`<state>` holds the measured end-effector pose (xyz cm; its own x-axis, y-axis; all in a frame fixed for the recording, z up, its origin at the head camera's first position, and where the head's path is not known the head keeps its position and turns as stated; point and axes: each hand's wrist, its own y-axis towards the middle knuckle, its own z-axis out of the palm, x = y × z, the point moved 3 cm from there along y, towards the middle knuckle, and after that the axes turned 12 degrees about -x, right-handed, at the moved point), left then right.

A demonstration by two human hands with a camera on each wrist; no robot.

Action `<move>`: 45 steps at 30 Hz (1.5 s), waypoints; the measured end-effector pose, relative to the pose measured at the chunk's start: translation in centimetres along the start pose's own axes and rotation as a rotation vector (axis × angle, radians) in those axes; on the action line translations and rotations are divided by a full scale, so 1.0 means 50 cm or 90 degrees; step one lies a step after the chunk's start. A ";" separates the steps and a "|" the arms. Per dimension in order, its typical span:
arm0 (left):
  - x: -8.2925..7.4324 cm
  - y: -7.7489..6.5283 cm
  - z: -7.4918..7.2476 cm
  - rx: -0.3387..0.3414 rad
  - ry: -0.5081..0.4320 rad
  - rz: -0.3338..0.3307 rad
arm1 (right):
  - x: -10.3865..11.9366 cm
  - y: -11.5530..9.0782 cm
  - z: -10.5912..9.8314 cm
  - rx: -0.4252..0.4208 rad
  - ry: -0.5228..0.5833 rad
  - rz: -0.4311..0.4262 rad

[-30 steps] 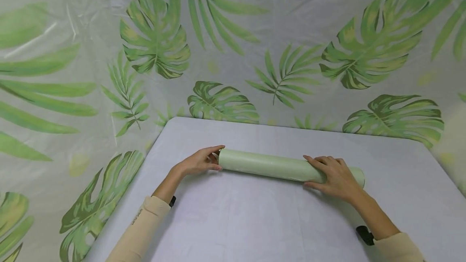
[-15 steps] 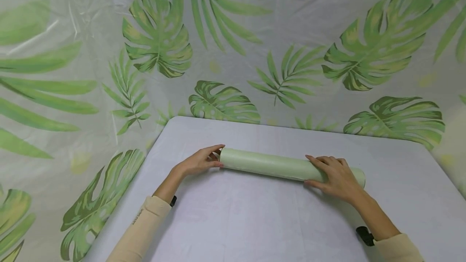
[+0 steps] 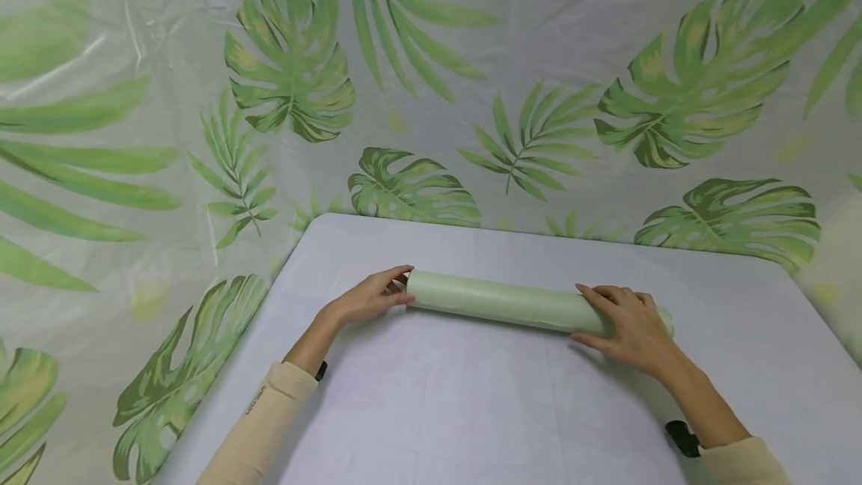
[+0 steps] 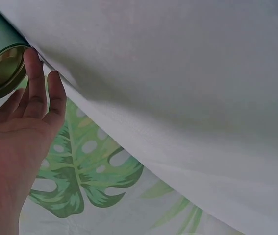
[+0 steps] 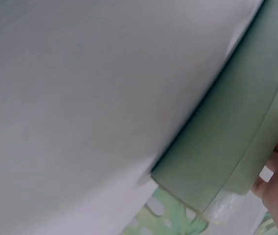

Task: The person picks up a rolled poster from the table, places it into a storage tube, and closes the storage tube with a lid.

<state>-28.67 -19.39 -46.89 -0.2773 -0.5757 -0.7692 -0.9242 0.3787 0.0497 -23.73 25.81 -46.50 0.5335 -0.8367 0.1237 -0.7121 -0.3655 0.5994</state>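
A long pale green tube [image 3: 498,302] lies crosswise on the white table, its left end slightly farther away. My left hand [image 3: 367,298] holds its left end at the rim, thumb on the near side and index finger on the far side. A gold-coloured metal end [image 4: 4,71] shows recessed there in the left wrist view. Near the right end, my right hand [image 3: 633,328] grips the tube from above, thumb on the near side and fingers over the top. A lengthwise seam and a bit of clear film [image 5: 220,208] at the right end show in the right wrist view.
The white-covered table [image 3: 485,410] has rounded far corners. Behind and to the left hangs a shiny pale sheet [image 3: 417,118] printed with green leaves, reaching down to the table's edges.
The tube has shifted slightly away from me. My right hand has slid a little to the right along it, while my left hand stays at the left end.
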 end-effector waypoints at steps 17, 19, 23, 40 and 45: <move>-0.008 0.010 -0.002 -0.013 0.018 -0.008 | -0.049 -0.037 -0.058 -0.020 -0.016 0.106; -0.006 0.007 -0.004 -0.015 0.015 -0.012 | -0.051 -0.039 -0.062 -0.016 -0.013 0.120; -0.003 0.000 -0.009 -0.015 0.009 -0.021 | -0.053 -0.042 -0.071 0.002 -0.008 0.146; -0.002 -0.007 -0.006 -0.023 0.004 -0.049 | -0.085 -0.066 -0.090 0.048 0.009 0.222; -0.001 -0.021 -0.017 -0.034 0.032 -0.057 | -0.097 -0.071 -0.097 0.048 0.015 0.215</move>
<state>-27.93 -20.39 -46.36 -0.2041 -0.6413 -0.7397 -0.9583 0.2853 0.0170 -21.54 33.14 -45.39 0.2710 -0.9065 0.3237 -0.8815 -0.0987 0.4617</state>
